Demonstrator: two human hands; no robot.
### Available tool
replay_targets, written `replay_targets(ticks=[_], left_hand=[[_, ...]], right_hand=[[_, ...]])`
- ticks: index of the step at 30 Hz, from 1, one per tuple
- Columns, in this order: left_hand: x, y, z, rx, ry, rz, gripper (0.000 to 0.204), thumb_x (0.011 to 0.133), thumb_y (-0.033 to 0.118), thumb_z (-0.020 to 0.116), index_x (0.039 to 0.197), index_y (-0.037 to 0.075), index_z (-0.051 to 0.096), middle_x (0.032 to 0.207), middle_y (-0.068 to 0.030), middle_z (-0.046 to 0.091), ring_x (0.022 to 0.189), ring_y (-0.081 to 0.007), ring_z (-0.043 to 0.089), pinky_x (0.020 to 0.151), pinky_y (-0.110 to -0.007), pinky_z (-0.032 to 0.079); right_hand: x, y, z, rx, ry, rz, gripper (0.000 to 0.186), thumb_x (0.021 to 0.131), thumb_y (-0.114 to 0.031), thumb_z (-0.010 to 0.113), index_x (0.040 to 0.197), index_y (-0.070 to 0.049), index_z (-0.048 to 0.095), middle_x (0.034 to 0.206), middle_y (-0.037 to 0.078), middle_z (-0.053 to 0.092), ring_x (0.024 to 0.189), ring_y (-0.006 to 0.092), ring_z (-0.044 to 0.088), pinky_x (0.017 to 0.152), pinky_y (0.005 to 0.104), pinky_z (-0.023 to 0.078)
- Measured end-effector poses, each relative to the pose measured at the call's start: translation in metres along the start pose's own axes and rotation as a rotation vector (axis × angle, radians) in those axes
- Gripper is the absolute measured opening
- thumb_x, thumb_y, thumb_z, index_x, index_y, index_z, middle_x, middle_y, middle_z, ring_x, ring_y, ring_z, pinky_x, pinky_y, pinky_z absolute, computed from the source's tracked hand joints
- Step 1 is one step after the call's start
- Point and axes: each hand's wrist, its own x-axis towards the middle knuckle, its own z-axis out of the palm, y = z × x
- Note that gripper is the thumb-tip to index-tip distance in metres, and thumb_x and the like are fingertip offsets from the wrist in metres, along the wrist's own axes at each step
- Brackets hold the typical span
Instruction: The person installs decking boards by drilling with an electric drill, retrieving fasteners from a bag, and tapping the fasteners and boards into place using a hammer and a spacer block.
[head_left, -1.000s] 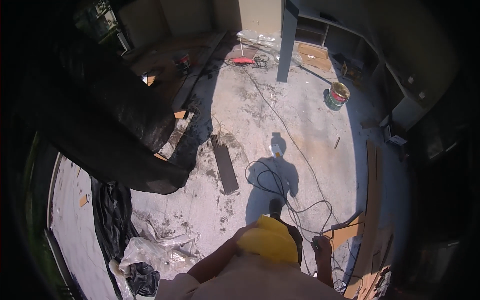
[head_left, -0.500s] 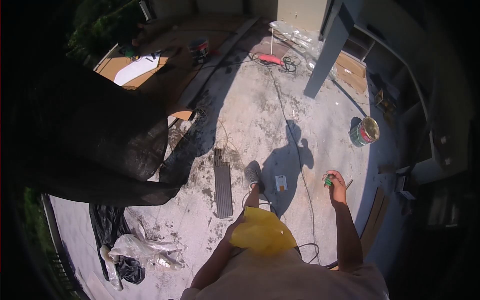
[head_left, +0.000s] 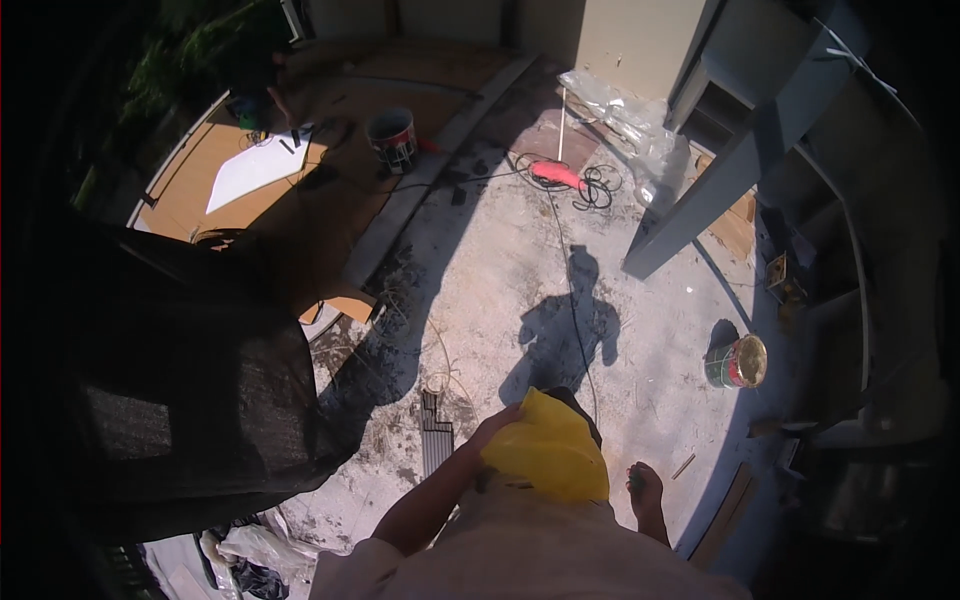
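In front of my body hangs a yellow plastic bag [head_left: 548, 450]. My left hand [head_left: 500, 424] is closed at its upper left edge, with the fingers partly hidden by the bag. Low on the right, my right hand [head_left: 648, 486] is closed around a small green object [head_left: 634, 478], too small to name more exactly. That hand is held away from the bag, above the pale concrete floor.
A grey column [head_left: 700, 215] slants at the right, with an open bucket [head_left: 740, 362] nearby. A red power tool [head_left: 556, 175] and coiled cable lie ahead. Dark netting [head_left: 200, 370] covers the left. Dark grooved strips [head_left: 437, 445] lie on the floor. Another person [head_left: 262, 80] is far left.
My right hand has lowered toward my side, still closed on the green object. The view has moved forward over the floor, and the bag stays at my left hand.
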Motion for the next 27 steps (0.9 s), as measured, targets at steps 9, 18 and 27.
replay_targets(ticks=[9,18,27], left_hand=[[0.175,0.206,-0.057,-0.085,0.239,-0.048,0.046,0.107,0.029,0.053,0.146,0.004,0.049,0.134,-0.0118,0.063,0.116,-0.0237,0.066,0.100,-0.038,0.053],[0.273,0.395,-0.080,-0.508,0.242,0.313,0.035,0.105,0.018,0.055,0.139,0.009,0.055,0.130,-0.0128,0.066,0.115,-0.0285,0.066,0.098,-0.043,0.054],[0.412,0.621,-0.165,-0.666,0.115,0.475,0.030,0.105,0.015,0.053,0.132,0.007,0.060,0.124,-0.0148,0.069,0.112,-0.0309,0.068,0.097,-0.043,0.055]], right_hand=[[0.306,-0.112,0.227,-0.229,-0.050,0.007,0.033,0.096,-0.017,0.066,0.125,0.000,0.064,0.106,0.010,0.071,0.093,0.0199,0.069,0.077,0.0321,0.056],[0.541,-0.295,0.610,-0.750,-0.573,-0.112,0.032,0.100,-0.018,0.065,0.125,0.002,0.064,0.109,0.010,0.070,0.100,0.0178,0.068,0.090,0.0331,0.057],[0.675,-0.300,0.831,-0.981,-0.547,-0.241,0.021,0.099,-0.018,0.064,0.111,-0.001,0.064,0.098,0.005,0.066,0.090,0.0139,0.064,0.078,0.0303,0.054]])
